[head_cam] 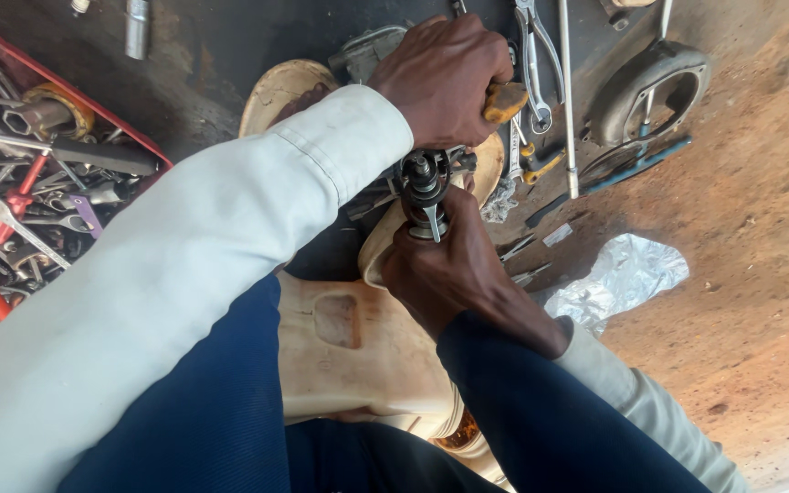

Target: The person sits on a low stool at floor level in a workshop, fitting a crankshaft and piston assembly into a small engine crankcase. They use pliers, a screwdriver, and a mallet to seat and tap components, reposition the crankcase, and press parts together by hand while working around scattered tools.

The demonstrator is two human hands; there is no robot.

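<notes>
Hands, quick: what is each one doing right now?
Left hand: closed on a yellow tool handle.
Right hand: closed around the base of a dark metal part.

crumpled clear plastic bag on the dirt at right, no labels, signs or screens

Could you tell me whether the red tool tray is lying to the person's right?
No, the red tool tray lies at the left, beside the left arm's pale sleeve.
</notes>
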